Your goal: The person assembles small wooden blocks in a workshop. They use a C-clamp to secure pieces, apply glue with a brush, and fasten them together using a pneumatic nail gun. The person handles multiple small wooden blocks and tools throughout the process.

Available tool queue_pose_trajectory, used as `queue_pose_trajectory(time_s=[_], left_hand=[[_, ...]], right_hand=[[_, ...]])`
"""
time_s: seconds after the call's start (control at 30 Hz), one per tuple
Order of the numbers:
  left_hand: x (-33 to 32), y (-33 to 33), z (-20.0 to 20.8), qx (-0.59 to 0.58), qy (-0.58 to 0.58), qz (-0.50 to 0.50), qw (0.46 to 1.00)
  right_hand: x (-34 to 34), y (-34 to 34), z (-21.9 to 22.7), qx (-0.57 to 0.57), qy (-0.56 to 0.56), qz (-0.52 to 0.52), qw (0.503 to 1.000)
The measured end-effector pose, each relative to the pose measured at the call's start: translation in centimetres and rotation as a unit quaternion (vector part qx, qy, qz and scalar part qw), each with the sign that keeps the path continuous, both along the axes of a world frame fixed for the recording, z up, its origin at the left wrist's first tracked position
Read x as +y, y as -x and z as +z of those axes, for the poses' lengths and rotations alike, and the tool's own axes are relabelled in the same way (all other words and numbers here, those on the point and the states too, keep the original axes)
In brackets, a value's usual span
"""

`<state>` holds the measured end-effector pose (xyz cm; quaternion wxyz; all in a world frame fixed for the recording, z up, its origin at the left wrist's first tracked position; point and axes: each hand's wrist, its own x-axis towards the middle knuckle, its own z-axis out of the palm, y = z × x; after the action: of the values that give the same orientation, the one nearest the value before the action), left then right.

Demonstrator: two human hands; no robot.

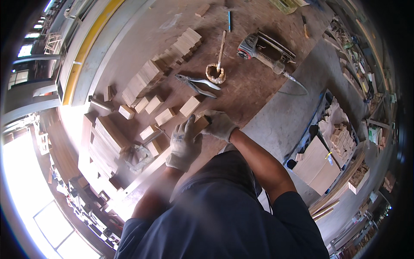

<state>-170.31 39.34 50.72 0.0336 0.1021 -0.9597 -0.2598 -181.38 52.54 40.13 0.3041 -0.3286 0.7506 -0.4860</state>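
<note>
A small wooden block [199, 125] is held between my two gloved hands, close in front of my body. My left hand [185, 146] grips its near side, thumb and fingers around it. My right hand [220, 124] has its fingers closed at the far end, where a small dark patch or piece shows; I cannot make out which. Several similar wooden blocks [165, 116] stand just beyond and to the left. Past them lie pincers with pale handles [201, 84] and a round crusted pot [215, 74] with a stick in it.
A nail gun [269, 54] with a hose lies at the far right of the brown worktop. Stacked wood pieces [146, 77] form a long row at the left. A blue pencil [229, 21] lies far off. On the right, a cart [317, 166] carries boards and blocks.
</note>
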Motion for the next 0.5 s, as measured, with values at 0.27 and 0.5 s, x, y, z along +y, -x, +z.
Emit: queue_pose_trajectory(time_s=[0.27,0.5], left_hand=[[0.4,0.1,-1.2,-0.029,0.04,0.018,0.999],[0.4,0.5,-1.2,-0.021,0.06,0.013,0.998]], right_hand=[[0.0,-0.4,-1.3,0.037,0.036,-0.021,0.998],[-0.1,-0.5,-1.7,0.033,0.032,-0.023,0.999]])
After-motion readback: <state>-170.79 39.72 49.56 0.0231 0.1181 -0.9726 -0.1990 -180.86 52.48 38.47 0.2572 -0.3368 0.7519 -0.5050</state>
